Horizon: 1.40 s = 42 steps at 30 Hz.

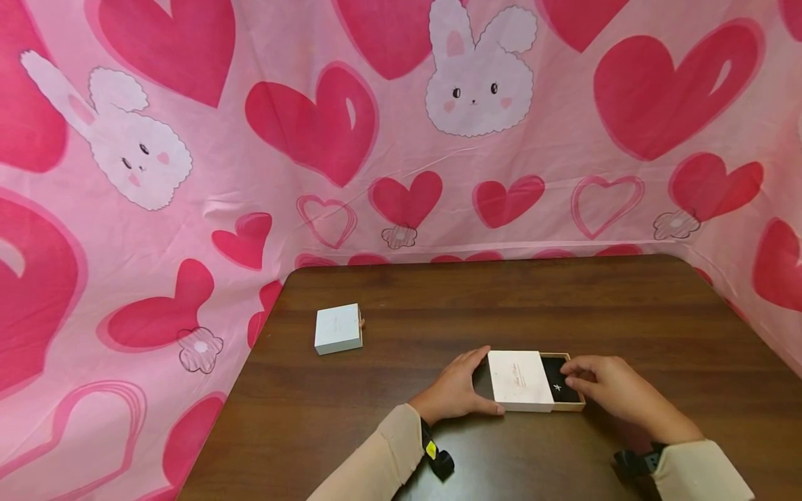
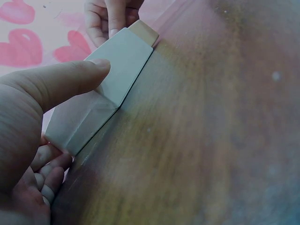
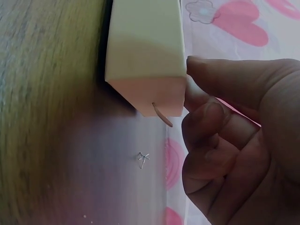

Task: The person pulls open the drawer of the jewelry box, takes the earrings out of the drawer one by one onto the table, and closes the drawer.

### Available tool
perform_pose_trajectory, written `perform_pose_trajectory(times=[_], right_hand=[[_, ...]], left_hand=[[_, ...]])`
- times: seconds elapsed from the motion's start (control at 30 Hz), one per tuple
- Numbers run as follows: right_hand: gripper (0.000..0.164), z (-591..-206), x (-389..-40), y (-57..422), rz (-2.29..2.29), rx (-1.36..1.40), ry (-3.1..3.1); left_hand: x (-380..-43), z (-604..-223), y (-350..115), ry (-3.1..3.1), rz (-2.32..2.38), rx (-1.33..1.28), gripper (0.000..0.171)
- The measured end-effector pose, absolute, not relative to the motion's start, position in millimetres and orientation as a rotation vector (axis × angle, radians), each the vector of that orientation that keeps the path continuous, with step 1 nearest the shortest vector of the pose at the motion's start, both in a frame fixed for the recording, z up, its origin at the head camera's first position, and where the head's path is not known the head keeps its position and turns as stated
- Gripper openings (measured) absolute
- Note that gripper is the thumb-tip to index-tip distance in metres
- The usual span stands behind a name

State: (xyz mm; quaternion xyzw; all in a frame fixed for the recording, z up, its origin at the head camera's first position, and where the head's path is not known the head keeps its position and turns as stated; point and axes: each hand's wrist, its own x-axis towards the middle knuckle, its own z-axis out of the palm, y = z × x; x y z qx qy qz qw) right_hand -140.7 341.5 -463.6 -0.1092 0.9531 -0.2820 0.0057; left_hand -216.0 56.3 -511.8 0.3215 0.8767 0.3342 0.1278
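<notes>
My left hand [image 1: 452, 391] grips the left end of a white slide-out gift box [image 1: 521, 380], thumb along its near side and fingers around its far side. The box's inner drawer [image 1: 578, 405] sticks out to the right, showing a black insert [image 1: 554, 369] with a small silver star-shaped charm [image 1: 557, 387]. My right hand [image 1: 610, 390] has its thumb and index fingertips at the insert by the drawer's right rim. In the right wrist view its fingers [image 3: 206, 124] are curled beside the box, whose end carries a ribbon tab [image 3: 161, 115]; what they pinch cannot be told.
A second, closed white box [image 1: 338, 328] with a small tab on its right side lies farther back on the left of the brown wooden table [image 1: 438, 306]. A pink cloth [image 1: 401, 153] with hearts and rabbits hangs behind and beside the table.
</notes>
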Motion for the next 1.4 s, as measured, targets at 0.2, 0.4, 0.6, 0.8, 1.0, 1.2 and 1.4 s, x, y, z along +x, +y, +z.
perform_pose_trajectory(times=[0.2, 0.4, 0.6, 0.8, 1.0, 1.2, 1.4], right_hand=[[0.015, -464.2, -142.3, 339.0, -0.881, -0.270, 2.932], [0.015, -464.2, -143.9, 337.8, -0.844, -0.302, 2.944], [0.014, -465.7, -143.1, 335.4, -0.808, -0.338, 2.983], [0.014, -465.8, -143.9, 334.5, -0.781, -0.335, 2.977], [0.015, -465.3, -145.2, 332.5, -0.759, -0.287, 2.952], [0.014, -467.1, -146.4, 332.6, -0.772, -0.322, 2.950], [0.014, -467.1, -147.4, 330.2, -0.760, -0.317, 2.944]], left_hand=[[-215.5, -510.1, 56.9, 2.548, 0.959, 0.923, 0.108], [-215.5, -511.7, 56.5, 2.549, 0.961, 0.919, 0.108], [-215.4, -511.5, 56.9, 2.552, 0.963, 0.918, 0.108], [-215.1, -510.0, 57.0, 2.552, 0.960, 0.908, 0.107], [-215.7, -510.4, 57.0, 2.549, 0.954, 0.898, 0.107], [-215.6, -509.7, 56.6, 2.547, 0.950, 0.901, 0.107], [-215.4, -509.5, 56.9, 2.538, 0.959, 0.894, 0.107]])
